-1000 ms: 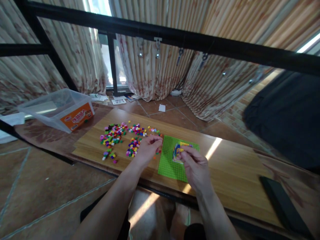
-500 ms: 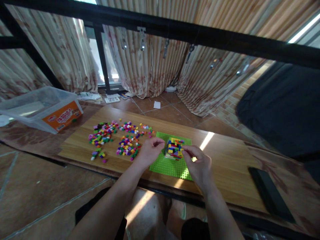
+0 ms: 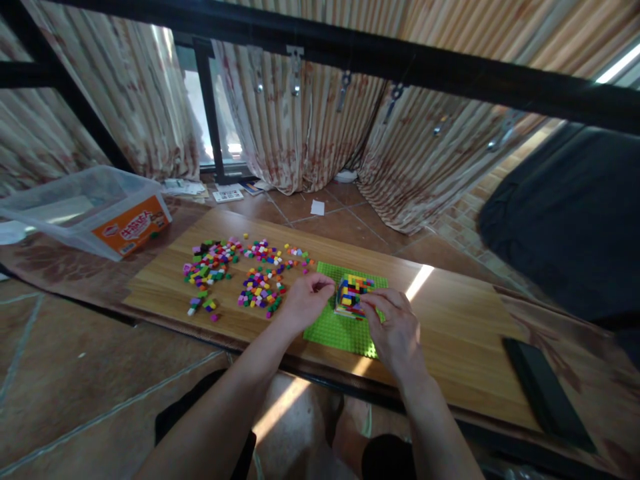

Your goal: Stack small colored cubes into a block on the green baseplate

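Note:
A multicoloured block of stacked toy bricks stands on a green studded baseplate. My left hand is at its left side, thumb and forefinger pinched together; whatever they hold is too small to make out. Over the block's right front edge reaches my right hand, its fingertips closed at the top bricks. The fingers cover that corner, so I cannot tell what is between them. The top of the block shows yellow, blue and red bricks around dark gaps.
Loose small bricks lie in several piles on the wooden board, left of the baseplate. A clear plastic bin with an orange label stands at the far left. A dark flat object lies at the right end.
My right hand has moved left and further over the block, now covering its right front corner. My left hand keeps its pinch beside the block. The whole view has shifted slightly.

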Demonstrator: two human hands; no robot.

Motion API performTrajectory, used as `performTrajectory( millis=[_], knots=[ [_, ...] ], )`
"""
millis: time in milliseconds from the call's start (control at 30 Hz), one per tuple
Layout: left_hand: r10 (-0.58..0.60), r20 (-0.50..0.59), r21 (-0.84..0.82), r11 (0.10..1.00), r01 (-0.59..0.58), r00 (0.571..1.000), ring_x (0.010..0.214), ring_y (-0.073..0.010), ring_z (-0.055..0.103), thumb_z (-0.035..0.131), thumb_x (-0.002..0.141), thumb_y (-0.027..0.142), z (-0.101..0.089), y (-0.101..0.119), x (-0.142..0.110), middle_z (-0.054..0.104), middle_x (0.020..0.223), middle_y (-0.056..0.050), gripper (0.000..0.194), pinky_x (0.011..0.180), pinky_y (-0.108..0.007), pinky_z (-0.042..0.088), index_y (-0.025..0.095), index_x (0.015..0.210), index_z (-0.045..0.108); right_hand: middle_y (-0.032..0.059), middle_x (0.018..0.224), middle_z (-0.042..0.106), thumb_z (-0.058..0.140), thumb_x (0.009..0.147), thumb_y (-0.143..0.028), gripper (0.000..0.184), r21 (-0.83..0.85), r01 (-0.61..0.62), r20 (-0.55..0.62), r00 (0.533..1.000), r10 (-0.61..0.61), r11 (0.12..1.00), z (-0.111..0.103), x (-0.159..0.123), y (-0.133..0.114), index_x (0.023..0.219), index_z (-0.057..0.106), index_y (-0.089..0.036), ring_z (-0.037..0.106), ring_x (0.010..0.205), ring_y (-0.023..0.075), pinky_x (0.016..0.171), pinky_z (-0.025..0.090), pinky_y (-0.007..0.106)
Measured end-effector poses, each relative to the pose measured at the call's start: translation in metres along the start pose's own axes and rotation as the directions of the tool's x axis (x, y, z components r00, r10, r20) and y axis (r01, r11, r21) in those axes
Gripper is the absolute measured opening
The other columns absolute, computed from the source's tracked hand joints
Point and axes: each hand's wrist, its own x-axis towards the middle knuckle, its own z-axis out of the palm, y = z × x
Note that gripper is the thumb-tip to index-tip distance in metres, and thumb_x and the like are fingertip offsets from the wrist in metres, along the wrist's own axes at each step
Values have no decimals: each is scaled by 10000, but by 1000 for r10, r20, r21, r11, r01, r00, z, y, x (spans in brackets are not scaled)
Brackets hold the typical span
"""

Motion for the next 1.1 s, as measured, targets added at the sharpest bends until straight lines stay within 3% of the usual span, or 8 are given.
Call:
performTrajectory(
  millis=[233, 467, 600, 800, 1100],
  knots=[
    [11, -7, 6, 1000, -11, 1000, 561, -101, 515, 575, 745, 201, -2, -2, 1, 610, 632, 6, 104, 550, -216, 403, 148, 761, 664, 42, 913, 663, 624, 846, -308, 143, 159, -118, -41, 991, 126, 980, 6, -2, 3, 838, 758, -260, 613, 890, 197, 821, 516, 371],
    [15, -15, 32, 999, -15, 1000, 574, -106, 538, 572, 754, 187, -2, 0, -1, 625, 639, 2, 107, 567, -222, 426, 147, 765, 671, 39, 935, 658, 713, 723, -349, 125, 392, -382, -10, 908, 420, 836, 9, 0, 2, 776, 764, -248, 621, 850, 189, 700, 505, 335],
    [20, -13, 37, 999, -20, 1000, 591, -111, 549, 572, 748, 181, -3, -1, -1, 629, 641, 0, 103, 577, -225, 431, 151, 761, 671, 51, 949, 670, 751, 670, -366, 204, 480, -430, 5, 873, 488, 764, 9, 1, 8, 822, 761, -230, 619, 787, 172, 662, 504, 318],
    [26, -13, 63, 998, -25, 1000, 619, -120, 563, 580, 743, 194, -4, -6, 2, 637, 650, -5, 102, 585, -226, 435, 157, 751, 674, 79, 874, 717, 730, 695, -407, 328, 612, -507, 57, 793, 606, 606, 15, -3, 19, 922, 736, -171, 639, 751, 173, 682, 532, 330],
    [10, -1, 67, 998, -10, 1000, 587, -113, 537, 572, 745, 185, -5, 1, -1, 625, 641, -3, 101, 569, -221, 415, 157, 755, 668, 71, 902, 719, 752, 620, -338, 433, 645, -577, 135, 732, 668, 502, 23, 1, 3, 1018, 704, -174, 662, 791, 190, 668, 586, 360]
  ],
)
